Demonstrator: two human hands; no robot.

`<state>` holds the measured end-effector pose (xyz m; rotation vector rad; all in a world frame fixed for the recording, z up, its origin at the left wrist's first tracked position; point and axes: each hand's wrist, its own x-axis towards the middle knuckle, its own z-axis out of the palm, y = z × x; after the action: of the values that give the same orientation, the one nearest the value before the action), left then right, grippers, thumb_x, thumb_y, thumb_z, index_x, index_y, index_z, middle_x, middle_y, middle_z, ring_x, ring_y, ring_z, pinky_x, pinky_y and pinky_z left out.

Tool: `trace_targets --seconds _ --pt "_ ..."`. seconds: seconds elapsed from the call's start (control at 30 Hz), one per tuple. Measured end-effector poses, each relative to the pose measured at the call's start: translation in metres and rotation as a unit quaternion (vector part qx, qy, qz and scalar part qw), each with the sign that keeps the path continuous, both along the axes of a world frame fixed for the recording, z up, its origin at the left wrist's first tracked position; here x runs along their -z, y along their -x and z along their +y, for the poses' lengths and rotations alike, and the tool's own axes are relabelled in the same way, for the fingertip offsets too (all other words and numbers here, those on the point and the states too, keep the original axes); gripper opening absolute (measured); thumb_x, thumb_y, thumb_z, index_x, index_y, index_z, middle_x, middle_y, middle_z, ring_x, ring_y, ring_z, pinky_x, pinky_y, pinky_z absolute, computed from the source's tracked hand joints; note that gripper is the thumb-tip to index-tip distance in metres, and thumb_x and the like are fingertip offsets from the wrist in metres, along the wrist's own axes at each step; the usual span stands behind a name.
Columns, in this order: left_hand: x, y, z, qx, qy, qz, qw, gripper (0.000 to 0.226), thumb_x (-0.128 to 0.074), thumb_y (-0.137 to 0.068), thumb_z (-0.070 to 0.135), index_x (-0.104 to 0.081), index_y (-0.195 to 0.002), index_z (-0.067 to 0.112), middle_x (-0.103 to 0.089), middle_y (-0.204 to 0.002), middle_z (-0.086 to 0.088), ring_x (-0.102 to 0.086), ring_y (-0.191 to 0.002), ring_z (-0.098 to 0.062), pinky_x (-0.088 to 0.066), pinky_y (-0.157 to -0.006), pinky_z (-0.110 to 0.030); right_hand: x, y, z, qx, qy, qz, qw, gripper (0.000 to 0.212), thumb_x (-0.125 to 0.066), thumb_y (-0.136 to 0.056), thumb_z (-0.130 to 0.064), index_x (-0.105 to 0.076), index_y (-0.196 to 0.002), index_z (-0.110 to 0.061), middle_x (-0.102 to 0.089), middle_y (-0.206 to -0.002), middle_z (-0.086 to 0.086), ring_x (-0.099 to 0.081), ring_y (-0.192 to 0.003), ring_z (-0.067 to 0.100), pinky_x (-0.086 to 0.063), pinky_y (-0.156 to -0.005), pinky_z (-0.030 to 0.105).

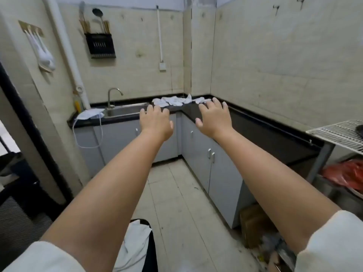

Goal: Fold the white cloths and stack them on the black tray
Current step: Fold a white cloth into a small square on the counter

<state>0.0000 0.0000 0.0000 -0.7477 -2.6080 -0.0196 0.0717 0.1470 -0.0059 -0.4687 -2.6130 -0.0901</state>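
Head view showed both arms stretched forward, the left hand [156, 122] and the right hand [214, 116] held out palm down with fingers spread, empty and gripping nothing. Crumpled white cloths [176, 100] lay in a loose heap on the black countertop [255, 126], in the far corner where the two walls met. They sat beyond the fingertips, just right of the sink [125, 110], and neither hand touched them.
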Motion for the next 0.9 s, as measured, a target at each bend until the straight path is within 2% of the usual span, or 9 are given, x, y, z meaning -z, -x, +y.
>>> trace_targets --seconds 0.07,0.17,0.23,0.4,0.6,0.77,0.9 --pt "0.018 0.017 0.01 -0.002 0.019 -0.018 1.0 0.046 -0.037 -0.095 0.037 -0.039 -0.134 0.013 -0.036 -0.143 -0.015 -0.026 -0.136 -0.03 -0.023 -0.111 -0.045 0.017 0.015 0.01 0.021 0.002 -0.04 0.999 0.055 -0.041 -0.093 -0.037 -0.03 -0.141 -0.013 -0.027 -0.15 0.013 -0.01 -0.144 0.03 -0.009 -0.115 0.05" --pt "0.052 0.059 0.035 0.007 0.025 -0.041 0.999 0.053 -0.032 -0.097 0.04 -0.024 -0.145 0.019 -0.012 -0.156 -0.012 -0.004 -0.145 -0.028 -0.01 -0.116 -0.046 0.052 0.053 0.038 0.035 0.027 -0.085 0.995 0.06 -0.036 -0.094 -0.045 -0.018 -0.146 -0.02 -0.013 -0.156 0.009 -0.001 -0.145 0.03 -0.003 -0.115 0.054" --pt "0.069 0.093 0.059 0.012 0.03 -0.056 0.998 0.054 -0.029 -0.098 0.041 -0.017 -0.147 0.022 -0.005 -0.158 -0.008 0.002 -0.146 -0.027 -0.005 -0.118 -0.046 0.068 0.087 0.063 0.036 0.037 -0.1 0.994 0.061 -0.034 -0.095 -0.047 -0.014 -0.147 -0.023 -0.009 -0.157 0.009 0.002 -0.145 0.03 -0.003 -0.115 0.055" --pt "0.1 0.193 0.135 0.004 0.049 -0.096 0.994 0.054 -0.025 -0.099 0.042 -0.013 -0.148 0.024 -0.003 -0.159 -0.006 0.003 -0.146 -0.026 -0.005 -0.118 -0.046 0.097 0.19 0.14 0.029 0.049 -0.122 0.991 0.061 -0.032 -0.095 -0.048 -0.012 -0.147 -0.025 -0.007 -0.158 0.007 0.003 -0.145 0.03 -0.003 -0.115 0.055" --pt "0.076 0.326 0.227 -0.02 0.025 -0.103 0.994 0.054 -0.027 -0.099 0.042 -0.015 -0.148 0.023 -0.006 -0.159 -0.006 0.002 -0.146 -0.026 -0.006 -0.118 -0.045 0.081 0.332 0.239 0.007 0.063 -0.122 0.991 0.061 -0.033 -0.095 -0.047 -0.013 -0.148 -0.024 -0.007 -0.158 0.008 0.003 -0.145 0.03 -0.003 -0.115 0.053" --pt "0.073 0.422 0.261 -0.044 -0.012 -0.108 0.993 0.053 -0.029 -0.099 0.041 -0.017 -0.148 0.022 -0.009 -0.158 -0.005 -0.001 -0.146 -0.026 -0.009 -0.118 -0.046 0.076 0.437 0.281 -0.021 0.067 -0.118 0.991 0.061 -0.033 -0.095 -0.047 -0.013 -0.148 -0.025 -0.007 -0.158 0.008 0.003 -0.145 0.029 -0.004 -0.116 0.053" --pt "0.084 0.533 0.294 -0.07 -0.03 -0.114 0.991 0.053 -0.028 -0.099 0.04 -0.017 -0.148 0.022 -0.008 -0.158 -0.004 -0.001 -0.146 -0.025 -0.01 -0.117 -0.044 0.083 0.548 0.325 -0.031 0.059 -0.113 0.991 0.061 -0.033 -0.095 -0.047 -0.013 -0.148 -0.024 -0.008 -0.157 0.008 0.001 -0.145 0.029 -0.004 -0.115 0.053"
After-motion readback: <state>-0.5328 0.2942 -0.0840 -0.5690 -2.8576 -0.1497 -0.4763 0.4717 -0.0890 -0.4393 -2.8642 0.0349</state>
